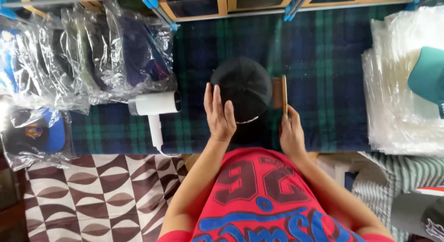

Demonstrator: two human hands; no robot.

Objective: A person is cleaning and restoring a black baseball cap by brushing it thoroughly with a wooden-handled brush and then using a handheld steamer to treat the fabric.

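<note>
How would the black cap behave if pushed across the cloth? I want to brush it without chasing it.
The black cap looks light, and its domed crown probably dents under pressure. On the plaid cloth it would likely drag, not glide. The left hand rests flat against it, which should steady it; the right hand holds the wooden brush.

Round black fabric cap (241, 86): crown up, on the plaid cloth, mid-scene. Flat wooden-backed brush (280, 92): on edge, touching the cap's right side.

A black cap (241, 87) is steadied by the left hand (218, 113) laid flat on it, while a wooden brush (280, 93) is gripped by the right hand (290, 133) just beside it.
</note>
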